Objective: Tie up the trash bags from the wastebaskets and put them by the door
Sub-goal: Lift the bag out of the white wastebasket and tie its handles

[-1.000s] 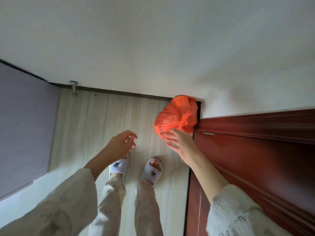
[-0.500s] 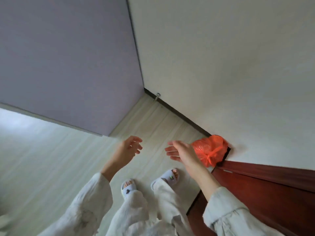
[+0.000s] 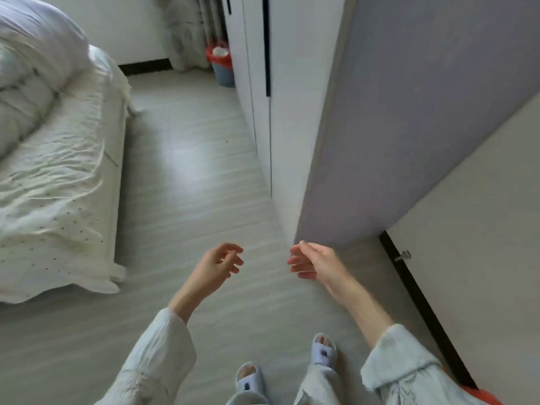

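My left hand [image 3: 217, 266] and my right hand [image 3: 314, 260] hang in front of me over the floor, fingers loosely curled, both empty. A sliver of the tied orange trash bag [image 3: 482, 396] shows at the bottom right edge, behind my right sleeve, by the wall. Far across the room a blue wastebasket [image 3: 223, 70] with a red bag liner [image 3: 211, 55] stands beside the white wardrobe; something white sits inside it.
A bed [image 3: 55, 176] with white rumpled bedding fills the left. A white wardrobe [image 3: 280, 92] with a lilac side panel [image 3: 409, 118] stands on the right. A door stopper [image 3: 403, 255] juts from the wall at right. Pale wood floor [image 3: 187, 176] runs between bed and wardrobe.
My right hand has let go of the orange bag by the door. I have turned left, so the view now faces the bedroom and the bag sits behind at the lower right.
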